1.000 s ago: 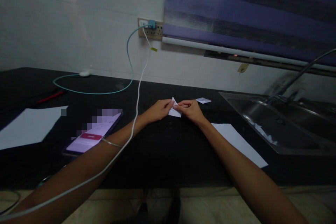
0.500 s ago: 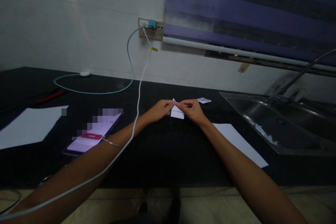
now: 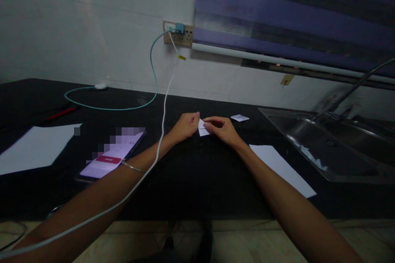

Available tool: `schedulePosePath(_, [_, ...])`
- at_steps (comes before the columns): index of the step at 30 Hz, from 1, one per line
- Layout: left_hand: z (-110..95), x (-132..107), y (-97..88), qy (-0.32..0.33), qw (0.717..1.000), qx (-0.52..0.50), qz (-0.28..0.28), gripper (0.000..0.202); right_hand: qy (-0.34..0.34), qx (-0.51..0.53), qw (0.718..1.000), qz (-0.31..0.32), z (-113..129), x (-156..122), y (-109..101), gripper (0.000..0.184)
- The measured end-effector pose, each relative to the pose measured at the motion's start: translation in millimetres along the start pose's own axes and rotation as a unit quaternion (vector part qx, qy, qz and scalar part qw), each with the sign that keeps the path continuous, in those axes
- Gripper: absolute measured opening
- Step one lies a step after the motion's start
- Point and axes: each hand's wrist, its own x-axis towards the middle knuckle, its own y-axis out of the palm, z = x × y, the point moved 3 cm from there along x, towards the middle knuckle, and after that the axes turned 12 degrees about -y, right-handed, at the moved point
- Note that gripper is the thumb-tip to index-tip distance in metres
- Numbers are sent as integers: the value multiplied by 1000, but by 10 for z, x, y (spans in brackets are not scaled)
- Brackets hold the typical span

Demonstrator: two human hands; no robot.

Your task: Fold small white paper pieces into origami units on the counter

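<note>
A small folded piece of white paper (image 3: 203, 131) is between my two hands, just above the black countertop (image 3: 197, 181). My left hand (image 3: 187, 125) is closed on the paper's left side, with the thumb pointing up and the palm covering part of the sheet. From the right, my right hand (image 3: 222, 129) pinches the paper with curled fingers and thumb. Part of the folded shape is hidden behind the fingers. Beyond my right hand lies another small folded paper (image 3: 240, 118), flat on the counter.
White sheets lie left (image 3: 37, 148) and right (image 3: 280, 168). A lit phone (image 3: 112, 156) rests beside my left forearm. A white cable (image 3: 162, 125) hangs from the wall socket (image 3: 185, 37) across that forearm. A red pen-like object (image 3: 62, 113) lies at left; a metal sink (image 3: 308, 152) is at right.
My left hand has turned, its thumb now pointing up, and covers more of the folded paper. My right hand has shifted slightly, and less of the paper shows.
</note>
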Motion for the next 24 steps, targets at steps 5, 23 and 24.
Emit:
schedulePosePath(5, [2,-3,-16,38,997,55,-38,46,-37,-33,999,11,-50,-10,10,27])
schedulePosePath(23, [-167,-92,-95,196,970,124,-78,26,-35,-26,998,-39,-10,19,8,23])
schedulePosePath(24, [-176,-92,-84,215,967,124,-59,26,-42,-24,998,-40,-9,19,-4,25])
